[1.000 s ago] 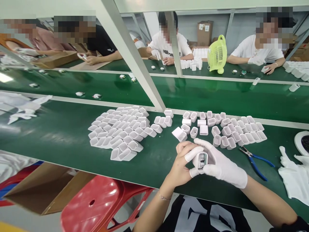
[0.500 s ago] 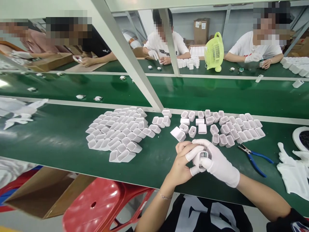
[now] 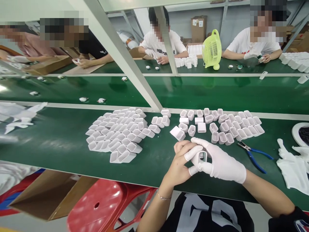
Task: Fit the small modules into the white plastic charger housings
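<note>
A small white plastic housing (image 3: pixel 196 159) is held up between my two hands, its open end turned toward me. Inside that opening a bit of green circuit board (image 3: pixel 204 157) shows. My left hand (image 3: pixel 182 161), with white finger cots on the thumb and a finger, grips the housing from the left. My right hand (image 3: pixel 222 162), in a white glove, curves round its right side, thumb along the lower edge and fingers over the top. Just beyond my hands stand several similar white housings (image 3: pixel 201 127), some upright and some lying down.
To the left stands a dense cluster of white housings (image 3: pixel 116 129). Blue-handled pliers (image 3: pixel 252 154) and a white glove (image 3: pixel 289 166) lie on the right. A conveyor belt (image 3: pixel 193 90) carries small parts past a slanted post (image 3: pixel 130 64); co-workers sit opposite. A red stool (image 3: pixel 96 199) stands below.
My right thumb has moved off the housing's opening to its lower edge, so more of the inside shows. Small parts on the belt have shifted slightly right.
</note>
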`<move>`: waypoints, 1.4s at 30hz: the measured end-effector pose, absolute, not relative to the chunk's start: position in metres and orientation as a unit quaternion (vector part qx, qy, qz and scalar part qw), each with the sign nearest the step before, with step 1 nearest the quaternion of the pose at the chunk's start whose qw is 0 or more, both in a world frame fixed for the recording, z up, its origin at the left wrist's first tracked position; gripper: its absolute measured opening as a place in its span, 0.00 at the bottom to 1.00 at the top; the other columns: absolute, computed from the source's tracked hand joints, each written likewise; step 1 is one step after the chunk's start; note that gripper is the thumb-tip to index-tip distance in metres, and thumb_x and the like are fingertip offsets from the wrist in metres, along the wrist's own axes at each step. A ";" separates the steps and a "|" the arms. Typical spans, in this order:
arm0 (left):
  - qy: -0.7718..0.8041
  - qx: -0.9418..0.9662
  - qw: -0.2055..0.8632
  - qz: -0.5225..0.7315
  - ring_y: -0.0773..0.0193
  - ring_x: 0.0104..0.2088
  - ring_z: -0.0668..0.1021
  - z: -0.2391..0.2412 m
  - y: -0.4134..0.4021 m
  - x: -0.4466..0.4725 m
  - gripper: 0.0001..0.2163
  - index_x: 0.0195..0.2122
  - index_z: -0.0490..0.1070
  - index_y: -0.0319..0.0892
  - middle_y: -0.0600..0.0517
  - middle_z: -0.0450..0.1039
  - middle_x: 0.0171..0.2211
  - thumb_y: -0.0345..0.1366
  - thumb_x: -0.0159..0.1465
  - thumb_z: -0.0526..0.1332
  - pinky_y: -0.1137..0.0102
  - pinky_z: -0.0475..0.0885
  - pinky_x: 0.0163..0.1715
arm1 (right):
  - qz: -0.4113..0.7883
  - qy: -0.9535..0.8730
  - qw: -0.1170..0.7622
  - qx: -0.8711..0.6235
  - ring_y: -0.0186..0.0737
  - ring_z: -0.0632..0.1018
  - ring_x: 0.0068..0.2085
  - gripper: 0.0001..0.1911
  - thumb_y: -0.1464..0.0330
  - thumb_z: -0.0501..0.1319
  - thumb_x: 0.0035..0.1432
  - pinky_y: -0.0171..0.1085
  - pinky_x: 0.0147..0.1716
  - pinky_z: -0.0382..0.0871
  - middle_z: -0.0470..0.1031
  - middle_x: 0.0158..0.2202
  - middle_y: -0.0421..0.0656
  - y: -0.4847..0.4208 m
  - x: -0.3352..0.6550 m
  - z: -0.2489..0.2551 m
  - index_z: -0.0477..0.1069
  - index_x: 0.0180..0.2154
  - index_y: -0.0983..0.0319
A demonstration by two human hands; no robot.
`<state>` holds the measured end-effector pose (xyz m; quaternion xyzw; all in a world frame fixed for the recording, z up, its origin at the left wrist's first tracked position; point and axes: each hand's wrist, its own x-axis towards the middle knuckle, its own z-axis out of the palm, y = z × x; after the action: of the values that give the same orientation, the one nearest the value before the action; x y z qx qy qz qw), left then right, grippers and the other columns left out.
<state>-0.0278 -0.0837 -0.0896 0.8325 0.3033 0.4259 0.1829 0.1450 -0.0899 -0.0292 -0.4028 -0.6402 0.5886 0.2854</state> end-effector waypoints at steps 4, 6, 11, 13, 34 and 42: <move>0.307 0.854 0.148 0.393 0.54 0.46 0.66 -0.086 -0.084 -0.028 0.18 0.54 0.66 0.46 0.46 0.74 0.45 0.42 0.64 0.61 0.60 0.58 0.46 | 0.549 -0.645 0.311 -0.431 0.41 0.75 0.41 0.33 0.77 0.58 0.46 0.41 0.42 0.71 0.73 0.45 0.43 -0.092 0.139 -0.034 0.61 0.56 0.60; 0.313 0.854 0.147 0.388 0.54 0.46 0.67 -0.086 -0.084 -0.027 0.18 0.55 0.65 0.45 0.45 0.74 0.46 0.41 0.64 0.62 0.60 0.57 0.46 | 0.531 -0.636 0.320 -0.460 0.39 0.74 0.37 0.30 0.77 0.58 0.45 0.40 0.39 0.70 0.73 0.41 0.42 -0.091 0.139 -0.037 0.62 0.52 0.61; 0.309 0.819 0.248 0.415 0.54 0.47 0.69 -0.088 -0.083 -0.025 0.23 0.57 0.63 0.47 0.46 0.74 0.47 0.48 0.63 0.60 0.61 0.62 0.47 | 0.644 -0.595 0.304 -0.373 0.41 0.75 0.39 0.25 0.66 0.56 0.58 0.43 0.41 0.71 0.73 0.37 0.42 -0.083 0.153 -0.040 0.57 0.57 0.62; 0.305 0.811 0.270 0.419 0.54 0.47 0.69 -0.089 -0.082 -0.024 0.23 0.57 0.63 0.48 0.46 0.74 0.47 0.48 0.63 0.61 0.61 0.64 0.47 | 0.647 -0.600 0.307 -0.356 0.43 0.75 0.45 0.24 0.62 0.54 0.61 0.45 0.46 0.69 0.74 0.43 0.45 -0.079 0.160 -0.039 0.58 0.57 0.61; 0.331 0.529 0.592 0.510 0.51 0.42 0.76 -0.088 -0.082 -0.017 0.34 0.54 0.66 0.45 0.45 0.74 0.42 0.55 0.49 0.68 0.61 0.73 0.38 | 0.520 -0.580 0.432 -0.454 0.37 0.74 0.29 0.14 0.60 0.54 0.62 0.40 0.33 0.71 0.73 0.26 0.41 -0.081 0.165 -0.043 0.72 0.35 0.62; 0.320 0.459 0.620 0.550 0.64 0.30 0.72 -0.054 -0.063 -0.014 0.26 0.38 0.73 0.40 0.50 0.72 0.30 0.59 0.53 0.64 0.71 0.69 0.30 | 0.453 -0.663 0.382 -0.458 0.37 0.73 0.30 0.15 0.69 0.48 0.63 0.39 0.33 0.70 0.72 0.27 0.39 -0.085 0.171 -0.045 0.70 0.45 0.59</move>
<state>-0.0139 -0.0634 -0.0537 0.4589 0.3202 0.5500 0.6200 0.1711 -0.0846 -0.0452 -0.4577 -0.6627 0.4533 0.3819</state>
